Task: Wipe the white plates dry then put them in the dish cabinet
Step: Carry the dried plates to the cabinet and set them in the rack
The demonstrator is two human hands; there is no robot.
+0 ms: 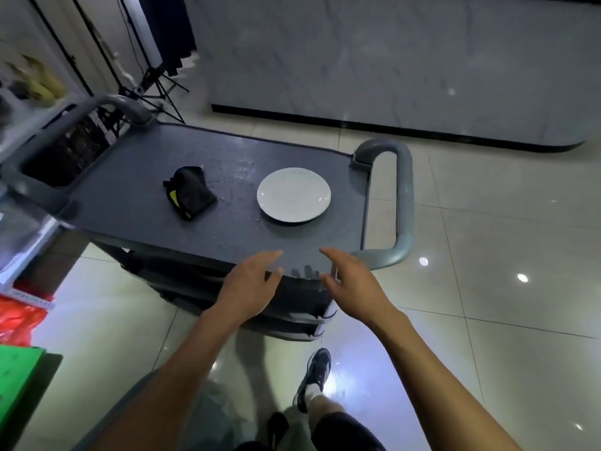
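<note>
1. Lower centre of the frame: left hand point(252, 281) and right hand point(349, 281) held side by side over the near edge of the grey service cart point(136, 203), fingers loosely spread and relaxed, holding nothing, apparently not touching the top.
2. Up-frame from both hands, slightly right of centre: white plate point(293, 194), lying flat and upright on the cart top, apart from the fingers. Round, so no long axis to line up with. Right hand marginally nearer, though close to midway between the two.
3. Left of the plate, near but not touching: crumpled black cloth point(189, 192) with a yellow patch, up and left of the left hand, likely the wiping rag.
4. Between cloth and plate: water droplets point(239, 172) on the cart surface.
5. Plate empty; only one seen for certain. Lower cart shelves in shadow, contents not to be told.
6. Upper right of the frame: pale marble-look counter point(390, 60) beyond the cart. No dish cabinet in sight.
7. Judgement: wiping not yet begun; probably left for the cloth, right for the plate.
</note>
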